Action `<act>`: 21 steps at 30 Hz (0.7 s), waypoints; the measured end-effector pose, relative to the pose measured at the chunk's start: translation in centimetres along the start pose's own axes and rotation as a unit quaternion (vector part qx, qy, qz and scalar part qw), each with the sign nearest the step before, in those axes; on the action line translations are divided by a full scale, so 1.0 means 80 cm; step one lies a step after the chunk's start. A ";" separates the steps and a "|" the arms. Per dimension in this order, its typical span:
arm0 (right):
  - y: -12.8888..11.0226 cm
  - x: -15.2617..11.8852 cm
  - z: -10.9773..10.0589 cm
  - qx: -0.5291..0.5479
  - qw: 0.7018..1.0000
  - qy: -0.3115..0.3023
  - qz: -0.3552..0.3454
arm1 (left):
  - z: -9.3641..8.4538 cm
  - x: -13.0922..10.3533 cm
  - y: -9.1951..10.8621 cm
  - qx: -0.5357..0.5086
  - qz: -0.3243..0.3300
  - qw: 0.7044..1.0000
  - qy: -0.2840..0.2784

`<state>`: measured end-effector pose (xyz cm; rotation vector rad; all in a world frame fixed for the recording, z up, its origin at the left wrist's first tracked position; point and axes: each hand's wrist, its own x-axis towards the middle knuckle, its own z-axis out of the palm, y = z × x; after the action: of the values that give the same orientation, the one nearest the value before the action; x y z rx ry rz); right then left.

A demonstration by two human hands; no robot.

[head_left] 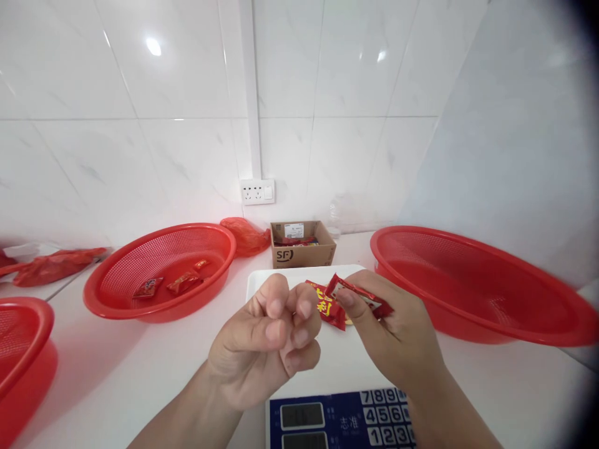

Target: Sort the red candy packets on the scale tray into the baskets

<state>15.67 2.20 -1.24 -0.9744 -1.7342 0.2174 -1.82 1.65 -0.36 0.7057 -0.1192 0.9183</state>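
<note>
My right hand is closed on a small red snack packet, thumb on its near face, and the packet slants above the weighing scale. Beside it on the left is my left hand, palm turned up with loosely curled fingers and the thumb apart from them; it holds nothing. Between the hands, another red packet with yellow characters shows over the scale's white pan, partly hidden by my right hand. Something pale yellow peeks out near its lower edge.
To the left stands a red plastic basket with several packets inside. A second red basket is at the right, and part of another red basin shows far left. Behind the scale are a cardboard box and a red plastic bag.
</note>
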 end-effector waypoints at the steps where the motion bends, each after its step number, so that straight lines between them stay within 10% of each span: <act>1: 0.000 0.000 0.000 0.000 1.000 -0.003 0.008 | 0.000 0.000 0.000 0.000 -0.001 1.000 -0.002; 21: -0.007 0.002 -0.006 -0.038 0.998 0.038 -0.020 | 0.013 0.001 0.002 -0.026 0.012 0.999 0.015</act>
<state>15.79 1.83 -0.60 -0.9894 -1.7011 0.0871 -1.72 1.13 0.59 0.6428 -0.1259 0.9458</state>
